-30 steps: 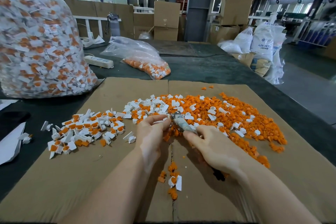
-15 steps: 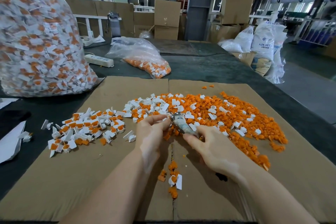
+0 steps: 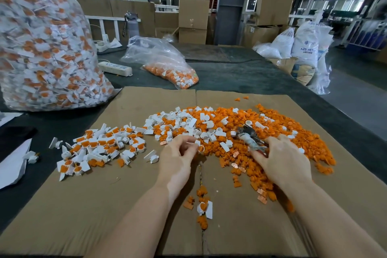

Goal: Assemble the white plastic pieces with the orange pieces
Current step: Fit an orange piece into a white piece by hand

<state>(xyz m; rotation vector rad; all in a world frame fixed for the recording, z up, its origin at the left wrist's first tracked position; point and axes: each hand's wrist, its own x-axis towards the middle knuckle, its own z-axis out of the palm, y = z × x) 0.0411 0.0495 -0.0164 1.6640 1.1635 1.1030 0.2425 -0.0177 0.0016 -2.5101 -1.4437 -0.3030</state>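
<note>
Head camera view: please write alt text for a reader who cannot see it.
A left hand pinches a small white piece while the right hand grips a metal tool over loose orange pieces on cardboard. Assembled white-and-orange parts lie left.

Cardboard sheet (image 3: 117, 205): brown, matt, creased. White pieces (image 3: 225, 146) and orange pieces (image 3: 236, 115): smooth moulded plastic, slight sheen. Bags (image 3: 159, 58): clear glossy plastic film. Tool (image 3: 250, 137) in right hand (image 3: 282, 161): dull grey metal. Table cover (image 3: 240, 77): dark, matt.
</note>
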